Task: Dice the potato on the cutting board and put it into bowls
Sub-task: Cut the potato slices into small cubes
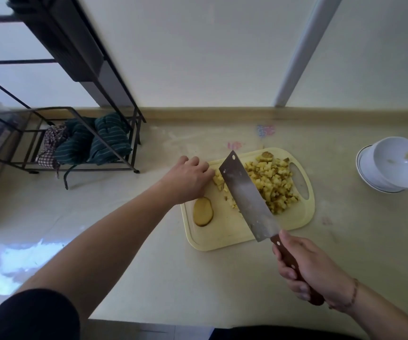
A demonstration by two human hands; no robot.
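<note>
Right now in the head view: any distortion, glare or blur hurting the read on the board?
Head view: wide-angle bend curves the wall pipe and rack; a bright glare patch washes out the counter at lower left; the cutting board, cleaver and diced potato are evenly lit but soft; the left hand hides its fingertips, the right hand reads clearly.

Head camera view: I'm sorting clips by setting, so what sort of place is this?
Most likely a home kitchen counter. A person's right hand holds a cleaver over a yellow cutting board with diced potato, white bowls stand stacked nearby, and a metal rack holds folded cloths.
</note>
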